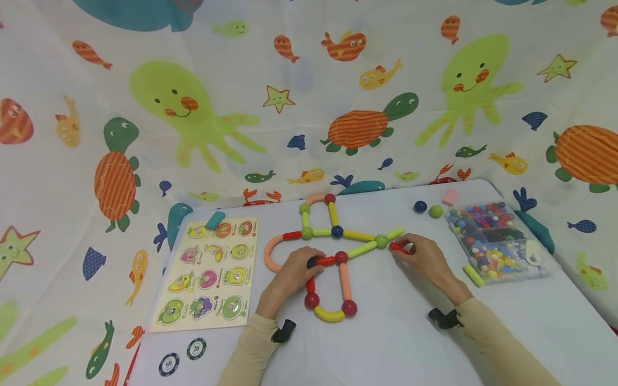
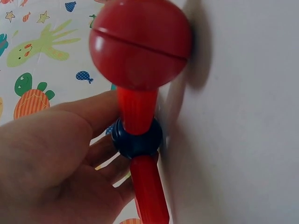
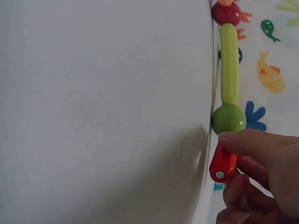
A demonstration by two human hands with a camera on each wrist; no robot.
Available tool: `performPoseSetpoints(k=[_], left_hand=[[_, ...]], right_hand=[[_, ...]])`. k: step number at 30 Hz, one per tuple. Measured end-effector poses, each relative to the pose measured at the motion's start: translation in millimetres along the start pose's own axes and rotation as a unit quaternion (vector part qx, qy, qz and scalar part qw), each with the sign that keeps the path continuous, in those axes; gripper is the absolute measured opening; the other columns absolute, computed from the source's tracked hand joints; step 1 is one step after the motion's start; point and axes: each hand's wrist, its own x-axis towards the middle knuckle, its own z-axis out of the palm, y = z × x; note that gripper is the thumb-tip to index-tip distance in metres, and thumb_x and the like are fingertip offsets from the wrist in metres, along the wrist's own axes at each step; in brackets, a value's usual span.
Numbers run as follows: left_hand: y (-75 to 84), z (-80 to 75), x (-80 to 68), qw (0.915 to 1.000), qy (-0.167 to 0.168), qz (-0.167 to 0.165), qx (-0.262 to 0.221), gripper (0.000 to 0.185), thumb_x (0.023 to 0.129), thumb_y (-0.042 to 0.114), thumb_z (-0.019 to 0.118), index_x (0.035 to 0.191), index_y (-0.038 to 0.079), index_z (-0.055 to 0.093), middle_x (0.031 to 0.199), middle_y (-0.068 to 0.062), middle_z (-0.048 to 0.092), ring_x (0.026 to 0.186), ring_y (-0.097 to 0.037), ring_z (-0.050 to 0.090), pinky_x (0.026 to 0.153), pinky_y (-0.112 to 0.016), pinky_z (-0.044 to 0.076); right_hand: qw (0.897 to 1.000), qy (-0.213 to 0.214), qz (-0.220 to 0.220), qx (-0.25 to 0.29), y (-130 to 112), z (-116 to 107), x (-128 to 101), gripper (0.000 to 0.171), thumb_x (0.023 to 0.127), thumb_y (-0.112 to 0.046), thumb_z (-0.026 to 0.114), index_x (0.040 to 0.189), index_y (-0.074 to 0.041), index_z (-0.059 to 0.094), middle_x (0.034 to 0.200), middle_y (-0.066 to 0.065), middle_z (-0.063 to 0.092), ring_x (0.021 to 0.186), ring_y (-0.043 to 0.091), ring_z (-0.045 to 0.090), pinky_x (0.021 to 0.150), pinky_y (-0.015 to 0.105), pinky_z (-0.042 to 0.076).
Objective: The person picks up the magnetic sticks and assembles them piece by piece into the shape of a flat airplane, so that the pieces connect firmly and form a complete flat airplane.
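Fingers of my left hand (image 1: 294, 268) curl around a dark blue ball (image 1: 311, 262) in the rod-and-ball figure (image 1: 333, 252) lying flat on the white desk (image 1: 396, 343); the left wrist view shows the blue ball (image 2: 137, 138) pinched between thumb and fingertips, with a red rod (image 2: 135, 109) running from it to a big red ball (image 2: 140, 42) and another red rod (image 2: 148, 193) leaving the other side. So that grip is closed on the blue ball, not loose.

My right hand (image 1: 427, 260) pinches a short red rod (image 1: 398, 247) at the figure's right end. In the right wrist view the red rod (image 3: 223, 163) sits between thumb and forefinger, its far end touching a green ball (image 3: 228, 118), which joins a light green rod (image 3: 229, 63) leading to a dark red ball (image 3: 226, 13). That grip is closed tight on the rod.

Near my right hand stands a clear box of beads (image 1: 492, 241); a fruit puzzle board (image 1: 210, 271) lies left of the figure.
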Motion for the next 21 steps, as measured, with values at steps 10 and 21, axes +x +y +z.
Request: performPoseSetpoints(k=[10,21], left_hand=[[-0.6,-1.7,-0.6,1.0,0.001,0.006,-0.004,0.033,0.094,0.017,0.073,0.126,0.012,0.069,0.117,-0.002,0.069,0.104,-0.018,0.059,0.099,-0.038,0.052],[-1.3,-2.5,0.0,1.0,-0.002,-0.001,0.0,0.033,0.093,0.017,0.074,0.125,0.013,0.069,0.114,-0.001,0.068,0.101,-0.017,0.059,0.097,-0.037,0.052]], right_hand=[[1.0,-0.009,0.003,0.004,-6.3,4.8,3.4,0.024,0.088,-0.018,0.08,0.108,-0.008,0.072,0.094,0.006,0.07,0.074,0.017,0.057,0.062,0.024,0.046],[1.0,-0.01,-0.002,0.013,-7.3,3.0,3.3,0.024,0.089,-0.02,0.08,0.109,-0.009,0.072,0.098,0.006,0.07,0.077,0.017,0.059,0.063,0.024,0.048]])
